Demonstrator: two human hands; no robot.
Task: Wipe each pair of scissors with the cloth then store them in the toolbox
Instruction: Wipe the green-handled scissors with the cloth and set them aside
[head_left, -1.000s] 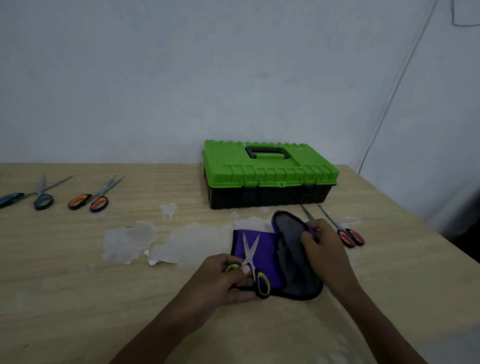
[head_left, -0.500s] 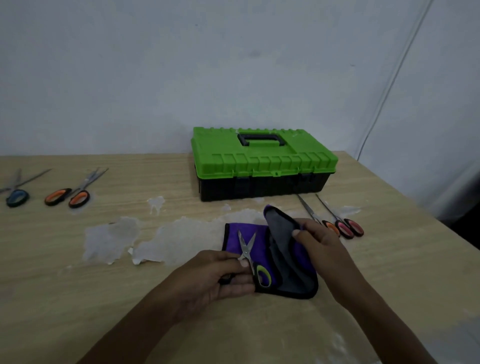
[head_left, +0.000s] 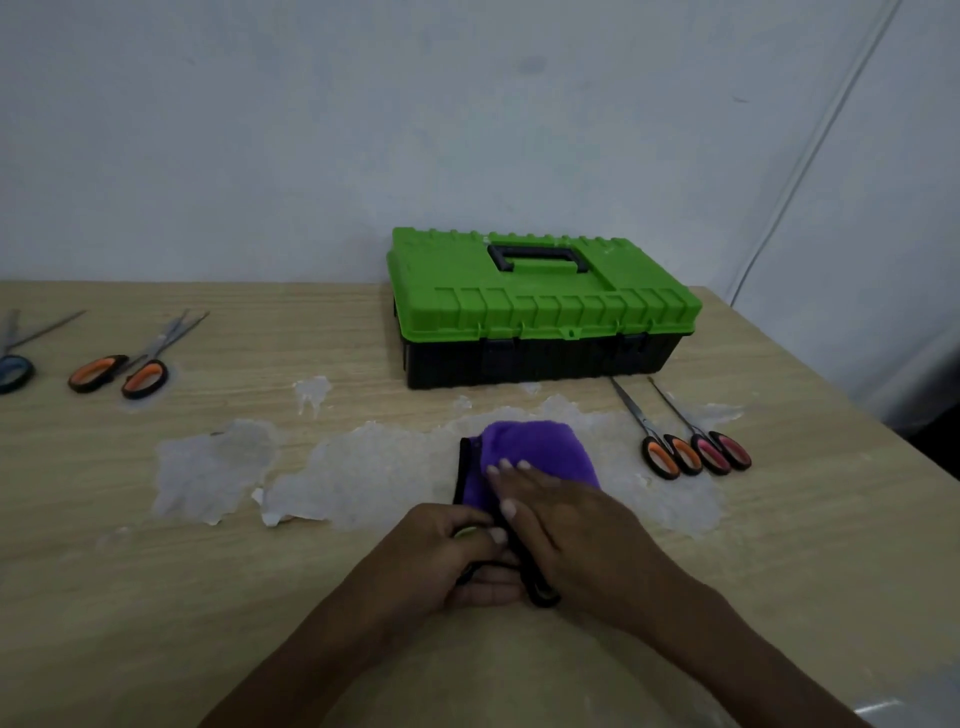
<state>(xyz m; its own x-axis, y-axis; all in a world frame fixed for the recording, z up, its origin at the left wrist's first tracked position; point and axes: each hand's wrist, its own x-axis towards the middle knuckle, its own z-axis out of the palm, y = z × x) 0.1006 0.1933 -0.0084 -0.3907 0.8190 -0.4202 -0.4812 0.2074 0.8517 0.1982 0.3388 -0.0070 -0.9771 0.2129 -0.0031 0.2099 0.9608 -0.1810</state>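
1. Right hand (head_left: 561, 525): fingers straight, close together, pressing flat on the folded purple cloth (head_left: 535, 447).
2. Left hand (head_left: 447, 551): fingers curled, clamped on the yellow-green scissors (head_left: 466, 531) handle at the cloth's near-left edge. Blades hidden under the fold.
3. Cloth lies on the table (head_left: 260, 597), in front of the closed toolbox (head_left: 540, 306).
4. Right orange pair (head_left: 667, 452) and pink pair (head_left: 719, 449) lie right of the cloth. Left orange pair (head_left: 119, 371) and blue pair (head_left: 13, 369) lie far left.
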